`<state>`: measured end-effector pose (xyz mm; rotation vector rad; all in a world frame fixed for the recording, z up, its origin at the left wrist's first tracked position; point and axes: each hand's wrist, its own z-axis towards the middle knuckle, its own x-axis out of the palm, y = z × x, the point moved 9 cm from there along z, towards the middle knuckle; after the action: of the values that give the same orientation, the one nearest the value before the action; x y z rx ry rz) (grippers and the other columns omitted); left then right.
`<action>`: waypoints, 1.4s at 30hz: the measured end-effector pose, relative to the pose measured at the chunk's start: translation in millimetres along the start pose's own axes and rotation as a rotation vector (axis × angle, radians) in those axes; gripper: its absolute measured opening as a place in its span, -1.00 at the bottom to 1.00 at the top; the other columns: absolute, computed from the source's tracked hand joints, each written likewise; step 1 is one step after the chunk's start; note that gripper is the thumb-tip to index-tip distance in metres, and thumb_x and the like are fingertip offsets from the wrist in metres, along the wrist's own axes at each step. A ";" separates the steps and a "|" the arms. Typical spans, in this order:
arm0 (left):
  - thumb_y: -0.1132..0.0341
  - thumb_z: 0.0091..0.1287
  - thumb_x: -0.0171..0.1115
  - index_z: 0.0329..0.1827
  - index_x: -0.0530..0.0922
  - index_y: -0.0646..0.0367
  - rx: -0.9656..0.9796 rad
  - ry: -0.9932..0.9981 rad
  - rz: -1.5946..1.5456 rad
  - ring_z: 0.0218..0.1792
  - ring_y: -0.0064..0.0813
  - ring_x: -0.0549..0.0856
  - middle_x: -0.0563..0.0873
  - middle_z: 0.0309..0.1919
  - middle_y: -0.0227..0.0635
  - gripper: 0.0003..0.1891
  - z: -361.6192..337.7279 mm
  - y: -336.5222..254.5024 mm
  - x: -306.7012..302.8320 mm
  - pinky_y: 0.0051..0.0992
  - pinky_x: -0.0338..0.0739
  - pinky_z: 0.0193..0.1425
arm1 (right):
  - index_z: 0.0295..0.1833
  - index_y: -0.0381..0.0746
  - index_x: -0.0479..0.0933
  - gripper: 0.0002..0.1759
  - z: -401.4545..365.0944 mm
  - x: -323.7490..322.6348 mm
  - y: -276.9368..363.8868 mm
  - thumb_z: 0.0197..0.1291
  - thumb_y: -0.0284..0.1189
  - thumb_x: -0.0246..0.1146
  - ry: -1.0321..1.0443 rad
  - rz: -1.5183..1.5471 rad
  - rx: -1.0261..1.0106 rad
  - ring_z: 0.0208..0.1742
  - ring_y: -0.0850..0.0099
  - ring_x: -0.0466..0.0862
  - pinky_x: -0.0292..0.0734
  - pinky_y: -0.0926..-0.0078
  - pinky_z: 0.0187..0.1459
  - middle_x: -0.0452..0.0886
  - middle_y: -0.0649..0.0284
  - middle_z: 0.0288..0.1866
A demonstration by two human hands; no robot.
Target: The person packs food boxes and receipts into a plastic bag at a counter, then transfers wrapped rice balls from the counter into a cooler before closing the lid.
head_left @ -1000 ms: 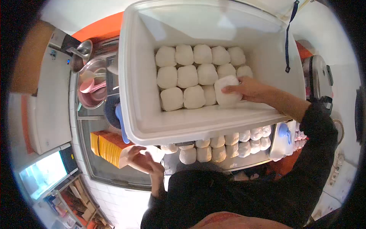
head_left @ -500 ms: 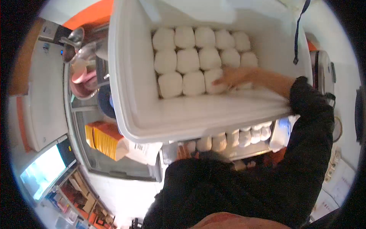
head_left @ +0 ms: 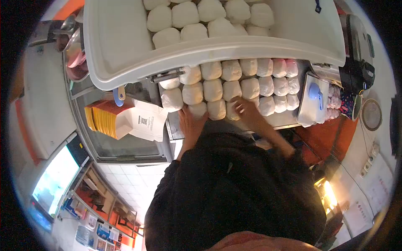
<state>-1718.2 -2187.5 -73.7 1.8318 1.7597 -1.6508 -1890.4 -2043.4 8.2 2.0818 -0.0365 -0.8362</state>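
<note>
Rows of white, powdery dough balls (head_left: 193, 93) lie on a metal tray (head_left: 284, 119) in front of me. My left hand (head_left: 192, 124) reaches up from the tray's front edge, its fingers and thumb around a ball (head_left: 197, 109) in the front row. My right hand (head_left: 249, 112) is over the same row, beside another ball (head_left: 232, 112); its fingers are bent and apart, with nothing visible between them. Behind the tray, a large white plastic tub (head_left: 217, 49) holds more, larger-looking white balls (head_left: 184, 14).
Right of the balls, a blue-handled tool (head_left: 316, 95) lies on a pale tray (head_left: 309, 112). A stack of yellow-edged cartons (head_left: 102, 120) and an opened-out white box flap (head_left: 146, 120) sit on a glass-topped surface at left. A dark appliance (head_left: 356, 50) stands at right.
My right hand has left the tub and come down to the tray's front row. My left hand now shows there too. The view has tilted down, showing more of the tray.
</note>
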 end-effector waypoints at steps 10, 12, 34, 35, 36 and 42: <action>0.05 0.03 0.45 0.18 0.31 0.34 -0.184 0.359 -0.200 0.09 0.06 0.58 0.59 0.03 0.11 -0.23 -26.7 55.4 -26.5 -0.12 0.48 0.12 | 0.43 -0.46 -0.05 0.02 -9.4 138.7 -36.1 0.08 -0.17 0.38 -0.177 -0.501 0.061 0.36 -0.27 0.16 0.13 -0.10 0.36 0.07 -0.37 0.31; 0.03 0.02 0.46 0.22 0.30 0.32 -0.149 0.380 -0.051 0.12 0.05 0.56 0.57 0.07 0.08 -0.19 -28.6 57.2 -24.9 -0.13 0.48 0.13 | 0.43 -0.42 -0.02 0.02 -10.8 143.0 -38.9 0.04 -0.19 0.41 -0.059 -0.504 0.085 0.37 -0.25 0.15 0.12 -0.09 0.38 0.08 -0.34 0.32; 0.01 -0.20 0.53 0.14 0.32 0.11 -0.022 0.662 -0.249 -0.09 -0.13 0.57 0.57 -0.18 -0.12 -0.17 21.6 94.0 -49.6 -0.16 0.52 -0.01 | 0.37 -0.20 0.20 -0.12 165.8 -207.8 142.7 -0.09 -0.18 0.39 0.317 -0.200 -0.214 0.35 0.26 0.30 0.18 0.27 0.38 0.28 0.07 0.30; 0.01 -0.20 0.53 0.13 0.32 0.12 -0.051 0.697 -0.351 -0.11 -0.14 0.57 0.57 -0.19 -0.13 -0.18 24.0 93.5 -70.4 -0.16 0.53 -0.02 | 0.35 -0.18 0.21 -0.15 183.0 -194.2 129.3 -0.09 -0.24 0.38 0.588 -0.036 -0.032 0.35 0.26 0.28 0.20 0.25 0.37 0.26 0.06 0.30; 0.02 -0.20 0.53 0.12 0.32 0.12 -0.077 0.713 -0.441 -0.12 -0.15 0.57 0.57 -0.21 -0.14 -0.19 25.5 93.6 -93.8 -0.17 0.53 -0.03 | 0.34 -0.17 0.22 -0.17 190.1 -183.4 106.6 -0.09 -0.27 0.38 0.648 -0.056 0.083 0.33 0.25 0.29 0.23 0.24 0.35 0.26 0.04 0.29; 0.07 -0.18 0.51 0.06 0.32 0.12 -0.073 0.499 -0.884 -0.22 -0.20 0.58 0.55 -0.28 -0.19 -0.25 26.5 85.1 -252.8 -0.20 0.56 -0.10 | 0.34 -0.22 0.20 -0.16 215.7 -135.7 -18.0 -0.06 -0.25 0.40 0.640 -0.201 0.455 0.23 0.21 0.37 0.33 0.23 0.25 0.33 0.00 0.21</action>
<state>-1602.2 -2395.0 50.2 1.6101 3.1201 -1.3128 -2124.0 -2143.7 -16.4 2.7334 0.3641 -0.2466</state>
